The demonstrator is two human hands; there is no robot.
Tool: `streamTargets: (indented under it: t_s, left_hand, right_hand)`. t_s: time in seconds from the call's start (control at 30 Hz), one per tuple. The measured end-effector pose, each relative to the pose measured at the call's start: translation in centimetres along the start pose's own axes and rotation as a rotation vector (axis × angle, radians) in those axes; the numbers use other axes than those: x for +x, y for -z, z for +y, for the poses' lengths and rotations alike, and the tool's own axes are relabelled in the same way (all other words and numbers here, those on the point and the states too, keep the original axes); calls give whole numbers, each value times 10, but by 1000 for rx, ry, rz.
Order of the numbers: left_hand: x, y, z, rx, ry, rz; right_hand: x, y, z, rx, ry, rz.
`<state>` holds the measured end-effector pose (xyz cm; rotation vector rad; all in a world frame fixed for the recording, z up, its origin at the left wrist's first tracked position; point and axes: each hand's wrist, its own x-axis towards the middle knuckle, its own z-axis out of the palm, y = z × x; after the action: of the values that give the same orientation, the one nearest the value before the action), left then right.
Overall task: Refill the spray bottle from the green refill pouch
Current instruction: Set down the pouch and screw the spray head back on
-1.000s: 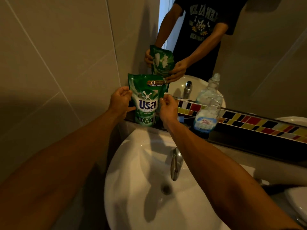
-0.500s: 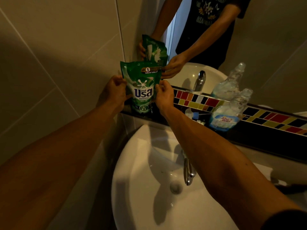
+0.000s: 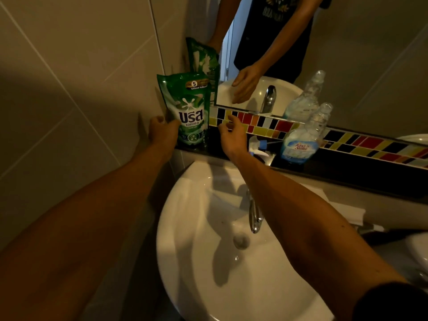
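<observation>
The green refill pouch (image 3: pixel 188 110) stands upright on the dark ledge (image 3: pixel 347 170) in the left corner, against the tiled wall. My left hand (image 3: pixel 162 132) touches the pouch's lower left edge with its fingers curled. My right hand (image 3: pixel 230 135) is off the pouch, just to its right, fingers loosely apart and holding nothing. The clear spray bottle (image 3: pixel 303 137) with a blue label stands on the ledge further right, without its top. Its blue and white spray head (image 3: pixel 258 147) lies on the ledge between my right hand and the bottle.
A white basin (image 3: pixel 196 262) with a chrome tap (image 3: pixel 253 216) lies below the ledge. A mirror (image 3: pixel 347 54) above a strip of coloured tiles (image 3: pixel 266 122) reflects the pouch, the bottle and a person's arms. A second white basin's rim (image 3: pixel 419 249) shows at the right edge.
The pouch has been set down on the ledge in the corner. My right hand has let go of it and drawn away to the right. My left hand stays at its lower side.
</observation>
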<state>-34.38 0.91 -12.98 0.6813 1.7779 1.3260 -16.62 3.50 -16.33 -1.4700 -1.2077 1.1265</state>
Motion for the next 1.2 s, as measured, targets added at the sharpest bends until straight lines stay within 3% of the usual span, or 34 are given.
streamTargets:
  t_s: [0.23, 0.57, 0.77, 1.2]
  left_hand:
    - [-43, -30, -37, 307, -204, -176]
    - [-76, -108, -51, 439, -223, -329]
    - [-78, -153, -57, 519, -255, -353]
    - [-68, -214, -82, 656, -321, -239]
  right_hand:
    - [-49, 68, 21, -134, 37, 62]
    - [-81, 170, 39, -88, -33, 294]
    - [-67, 216, 35, -122, 44, 398]
    - [-5, 242, 11, -135, 137, 134]
